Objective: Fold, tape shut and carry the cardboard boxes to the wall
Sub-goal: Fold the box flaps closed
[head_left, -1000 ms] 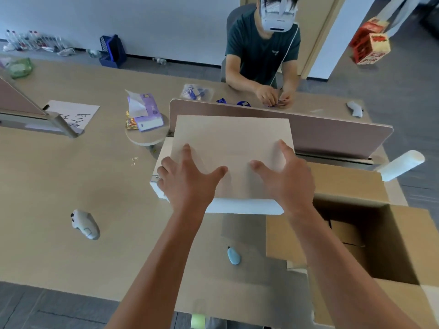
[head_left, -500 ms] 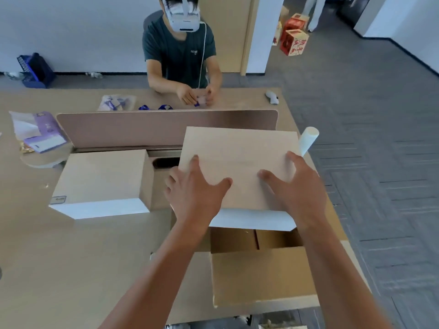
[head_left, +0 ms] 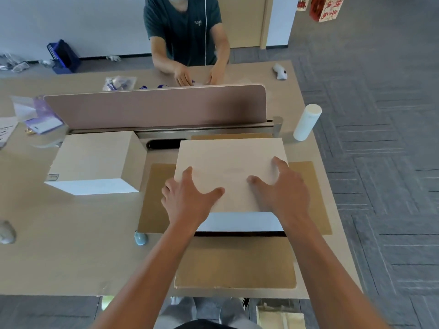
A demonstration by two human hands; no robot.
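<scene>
1. Over the open cardboard box (head_left: 237,262) on the counter (head_left: 59,245), both hands held a pale closed box (head_left: 228,172).
2. Left hand (head_left: 187,200) gripped its near-left corner, thumb on top.
3. Right hand (head_left: 282,191) clasped the right edge, fingers spread wide.
4. A second pale box (head_left: 95,160) sat just to the left.

One head-worn wide-angle camera looks forward and steeply down, close over the desk (head_left: 71,245).

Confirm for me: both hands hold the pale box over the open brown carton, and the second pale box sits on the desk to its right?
Not quite. In the head view the second pale box sits to the left of the held pale box, not right. Left hand and right hand do hold it over the brown carton.
</scene>
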